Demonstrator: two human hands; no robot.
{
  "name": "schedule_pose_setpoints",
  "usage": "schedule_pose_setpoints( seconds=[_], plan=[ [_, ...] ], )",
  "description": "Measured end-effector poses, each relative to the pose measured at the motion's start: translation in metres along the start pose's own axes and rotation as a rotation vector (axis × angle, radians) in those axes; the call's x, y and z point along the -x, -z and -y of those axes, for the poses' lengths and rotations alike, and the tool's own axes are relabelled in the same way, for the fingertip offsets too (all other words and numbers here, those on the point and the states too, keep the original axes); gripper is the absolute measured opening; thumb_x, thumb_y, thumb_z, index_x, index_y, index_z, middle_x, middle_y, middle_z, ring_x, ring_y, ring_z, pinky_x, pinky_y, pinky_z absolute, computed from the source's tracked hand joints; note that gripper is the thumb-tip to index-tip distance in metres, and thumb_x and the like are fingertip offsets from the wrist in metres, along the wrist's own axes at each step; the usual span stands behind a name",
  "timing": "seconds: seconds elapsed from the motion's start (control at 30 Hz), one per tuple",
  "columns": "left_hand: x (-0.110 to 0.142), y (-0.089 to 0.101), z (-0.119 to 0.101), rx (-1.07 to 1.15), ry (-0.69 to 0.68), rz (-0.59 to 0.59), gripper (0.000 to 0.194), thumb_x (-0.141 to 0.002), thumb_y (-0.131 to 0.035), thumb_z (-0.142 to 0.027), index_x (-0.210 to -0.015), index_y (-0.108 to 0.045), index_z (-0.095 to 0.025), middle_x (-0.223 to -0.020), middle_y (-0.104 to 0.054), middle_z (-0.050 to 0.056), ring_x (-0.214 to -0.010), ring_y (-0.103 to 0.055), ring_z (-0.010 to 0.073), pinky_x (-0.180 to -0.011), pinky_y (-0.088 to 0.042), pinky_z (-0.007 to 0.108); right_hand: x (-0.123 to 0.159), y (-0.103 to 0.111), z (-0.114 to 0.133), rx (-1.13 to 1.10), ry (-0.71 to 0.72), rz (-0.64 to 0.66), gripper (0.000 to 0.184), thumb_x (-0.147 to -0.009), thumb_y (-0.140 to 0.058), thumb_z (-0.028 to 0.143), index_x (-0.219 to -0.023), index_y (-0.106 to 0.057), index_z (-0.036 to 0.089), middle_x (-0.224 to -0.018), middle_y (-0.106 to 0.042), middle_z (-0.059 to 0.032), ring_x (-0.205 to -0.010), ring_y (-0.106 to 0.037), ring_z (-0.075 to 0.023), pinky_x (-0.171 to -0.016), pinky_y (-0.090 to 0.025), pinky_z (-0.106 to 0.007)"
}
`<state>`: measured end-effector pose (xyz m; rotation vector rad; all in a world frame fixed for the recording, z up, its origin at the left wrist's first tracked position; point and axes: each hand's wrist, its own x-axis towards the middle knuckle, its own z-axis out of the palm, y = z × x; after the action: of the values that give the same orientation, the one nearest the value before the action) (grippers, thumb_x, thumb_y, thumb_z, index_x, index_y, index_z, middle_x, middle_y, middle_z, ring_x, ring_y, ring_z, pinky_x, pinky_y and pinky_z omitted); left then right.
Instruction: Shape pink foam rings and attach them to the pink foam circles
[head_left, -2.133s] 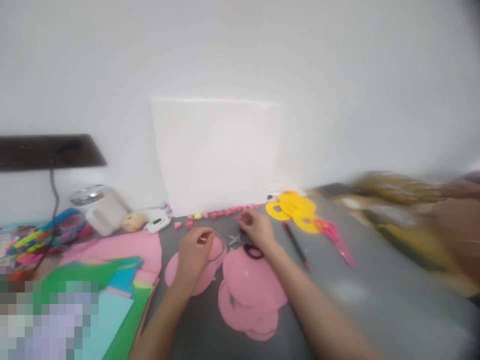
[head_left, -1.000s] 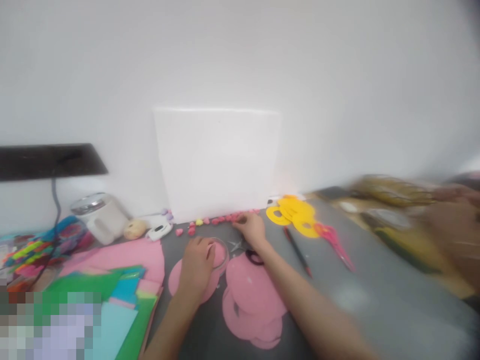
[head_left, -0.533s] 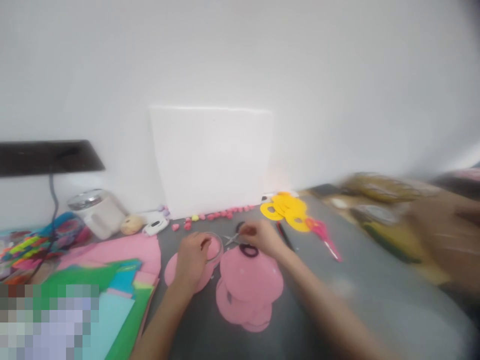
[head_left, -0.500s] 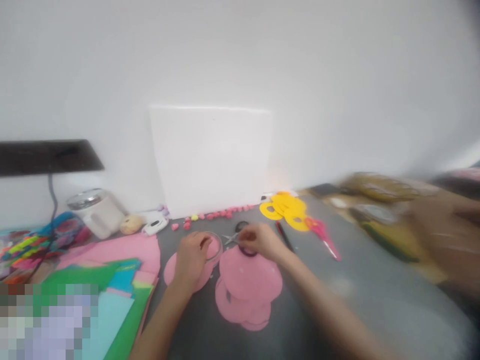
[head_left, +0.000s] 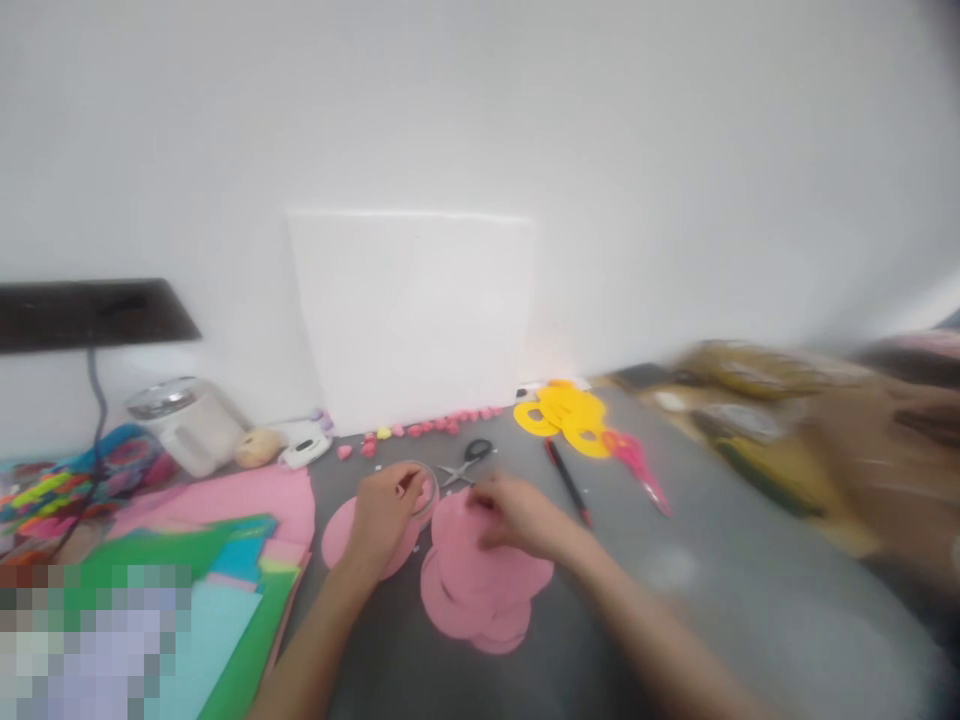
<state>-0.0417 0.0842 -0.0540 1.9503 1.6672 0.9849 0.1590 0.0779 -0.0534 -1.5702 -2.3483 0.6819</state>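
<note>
My left hand (head_left: 382, 515) rests curled on a clear round glass rim (head_left: 429, 482) that sits on a pink paper circle (head_left: 335, 530). My right hand (head_left: 514, 515) is smeared by motion; its fingers lie over the top of a stack of pink paper circles (head_left: 480, 590), and I cannot make out whether they hold anything. Black-handled scissors (head_left: 466, 460) lie just beyond both hands on the grey table (head_left: 675, 600).
Yellow paper rings (head_left: 566, 412), pink scissors (head_left: 637, 465) and a red-and-black pen (head_left: 568, 485) lie to the right. Small pink pieces (head_left: 442, 425) line a white board (head_left: 412, 315) by the wall. Coloured paper sheets (head_left: 187, 580), a white pot (head_left: 180, 425) sit left.
My right hand drew back from the row of small pink pieces, past the black scissors, onto the pink circle stack. The left hand stayed on the glass rim.
</note>
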Motion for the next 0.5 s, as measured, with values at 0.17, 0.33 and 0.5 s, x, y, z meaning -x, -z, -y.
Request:
schedule_pose_setpoints(
  seconds=[0.17, 0.33, 0.5],
  plan=[
    [0.002, 0.002, -0.009, 0.069, 0.002, 0.011, 0.022, -0.076, -0.049, -0.029, -0.065, -0.067, -0.022, -0.072, -0.071, 0.002, -0.064, -0.058, 0.0178, -0.061, -0.041, 0.025, 0.001, 0.002, 0.002, -0.012, -0.009, 0.003, 0.022, -0.058, -0.072, 0.016, -0.079, -0.066, 0.02, -0.089, -0.059, -0.004, -0.065, -0.054, -0.0134, -0.056, -0.034, -0.022],
    [0.002, 0.007, -0.015, 0.261, 0.061, 0.047, 0.023, -0.076, -0.054, -0.03, -0.058, -0.064, -0.019, -0.061, -0.064, 0.001, -0.059, -0.055, 0.016, -0.056, -0.04, 0.024, 0.0, 0.006, 0.006, -0.062, 0.024, -0.054, 0.008, -0.061, -0.067, 0.013, -0.064, -0.061, 0.018, -0.063, -0.053, 0.0023, -0.054, -0.042, -0.0097, -0.048, -0.025, -0.021],
    [0.002, 0.01, -0.015, 0.512, 0.149, 0.135, 0.027, -0.076, -0.057, -0.038, -0.06, -0.065, -0.017, -0.059, -0.062, 0.001, -0.055, -0.052, 0.0131, -0.053, -0.039, 0.022, -0.002, 0.008, 0.0, -0.204, 0.04, -0.092, 0.019, -0.061, -0.06, 0.009, -0.048, -0.049, 0.017, -0.047, -0.042, 0.0058, -0.046, -0.035, -0.0079, -0.045, -0.023, -0.022]
  ],
)
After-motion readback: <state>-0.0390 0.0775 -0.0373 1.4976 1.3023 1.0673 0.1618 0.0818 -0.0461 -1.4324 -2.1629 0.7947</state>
